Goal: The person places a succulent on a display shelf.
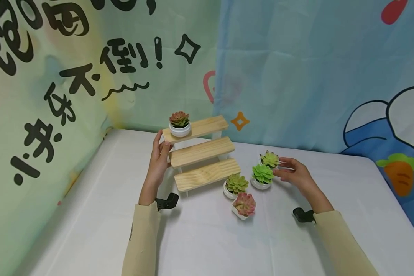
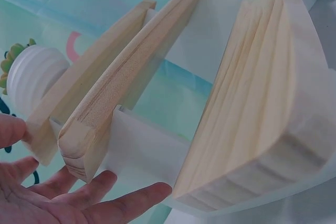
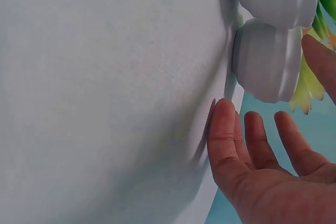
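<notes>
A three-tier wooden shelf stand (image 1: 201,151) with white side supports stands on the table. At its left end is my left hand (image 1: 158,158); in the left wrist view the fingers (image 2: 94,187) are extended against the side. A reddish-green succulent in a white pot (image 1: 179,124) sits on the top tier's left end. My right hand (image 1: 298,175) has its fingers spread beside a yellow-green succulent (image 1: 270,159) in a white pot, without gripping it. Just in front is a bright green potted succulent (image 1: 262,176). The right wrist view shows the rear pot (image 3: 268,61) close to the fingertips.
An olive-green potted succulent (image 1: 236,184) stands by the bottom tier's right front. A pink succulent (image 1: 245,205) in a white pot is in front of it. The white-covered table (image 1: 210,245) meets printed fabric backdrops (image 1: 296,69) at the back and left.
</notes>
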Tool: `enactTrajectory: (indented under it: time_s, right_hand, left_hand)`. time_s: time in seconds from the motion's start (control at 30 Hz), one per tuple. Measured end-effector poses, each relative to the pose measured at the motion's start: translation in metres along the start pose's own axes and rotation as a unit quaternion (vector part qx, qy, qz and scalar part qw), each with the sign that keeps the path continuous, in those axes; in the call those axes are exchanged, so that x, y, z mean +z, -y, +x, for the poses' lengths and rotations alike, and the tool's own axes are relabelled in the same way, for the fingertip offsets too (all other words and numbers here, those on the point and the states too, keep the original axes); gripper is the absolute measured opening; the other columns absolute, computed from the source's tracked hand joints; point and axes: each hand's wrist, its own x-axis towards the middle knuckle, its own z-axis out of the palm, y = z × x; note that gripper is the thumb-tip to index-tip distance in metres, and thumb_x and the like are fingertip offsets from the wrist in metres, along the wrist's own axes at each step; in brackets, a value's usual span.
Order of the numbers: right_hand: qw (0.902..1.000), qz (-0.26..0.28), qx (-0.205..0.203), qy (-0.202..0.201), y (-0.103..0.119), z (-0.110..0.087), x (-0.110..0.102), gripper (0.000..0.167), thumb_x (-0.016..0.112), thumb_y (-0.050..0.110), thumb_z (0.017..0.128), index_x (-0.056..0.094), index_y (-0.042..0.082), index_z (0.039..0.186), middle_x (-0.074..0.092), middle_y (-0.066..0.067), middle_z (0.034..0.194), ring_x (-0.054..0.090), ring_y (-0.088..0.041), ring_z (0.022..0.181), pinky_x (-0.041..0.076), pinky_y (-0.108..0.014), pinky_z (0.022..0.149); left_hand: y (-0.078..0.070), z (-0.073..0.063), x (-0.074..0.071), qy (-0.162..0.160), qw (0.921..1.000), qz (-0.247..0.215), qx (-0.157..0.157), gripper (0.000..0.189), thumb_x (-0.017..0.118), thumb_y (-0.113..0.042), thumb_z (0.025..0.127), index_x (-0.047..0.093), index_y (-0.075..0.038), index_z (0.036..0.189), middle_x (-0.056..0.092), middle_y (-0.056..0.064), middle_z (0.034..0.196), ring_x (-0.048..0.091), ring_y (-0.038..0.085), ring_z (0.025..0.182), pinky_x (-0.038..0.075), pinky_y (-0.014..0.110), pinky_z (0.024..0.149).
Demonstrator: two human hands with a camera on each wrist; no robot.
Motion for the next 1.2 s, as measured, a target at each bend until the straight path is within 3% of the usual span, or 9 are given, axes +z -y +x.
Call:
enactTrajectory:
  time_s: [0.43,0.77,0.97,1.2]
  right_hand:
    - [0.9998,-0.016,0.01,-0.001,-0.001,0.009,0.001,0.069,0.062,0.011,0.096,0.023,-0.012,0.148,0.033,-0.035,0.144,0.04,-0.043,0.126,0.045,-0.009,0.071]
    - [0.9991,0.0,0.01,0.042,-0.003,0.014,-0.001,0.072,0.061,0.014,0.097,0.018,-0.007,0.152,0.022,-0.033,0.152,0.031,-0.045,0.134,0.046,-0.025,0.088]
    - [0.9981,0.027,0.023,0.05,-0.006,0.018,-0.001,0.072,0.059,0.013,0.098,0.015,-0.009,0.152,0.026,-0.034,0.148,0.032,-0.041,0.131,0.045,-0.014,0.079]
    - [0.9982,0.035,0.017,0.046,-0.008,0.022,0.0,0.07,0.06,0.012,0.097,0.019,-0.011,0.15,0.037,-0.028,0.139,0.044,-0.014,0.107,0.049,-0.013,0.075]
  left_hand:
    - [0.003,0.0,0.001,0.009,0.9999,-0.007,0.009,0.058,0.033,-0.03,0.108,0.005,-0.02,0.158,0.034,0.022,0.149,0.032,0.037,0.141,0.044,0.066,0.093]
    - [0.004,-0.002,0.001,0.005,1.0,-0.005,0.005,0.058,0.033,-0.031,0.108,0.006,-0.021,0.158,0.031,0.02,0.152,0.03,0.038,0.142,0.042,0.067,0.094]
    - [0.003,-0.001,0.0,0.007,0.9999,-0.002,0.008,0.058,0.033,-0.031,0.108,0.006,-0.02,0.158,0.032,0.022,0.15,0.031,0.039,0.142,0.042,0.067,0.095]
    - [0.002,-0.001,0.0,0.004,1.0,0.002,0.008,0.058,0.033,-0.03,0.108,0.006,-0.02,0.158,0.032,0.022,0.15,0.032,0.037,0.142,0.042,0.066,0.095]
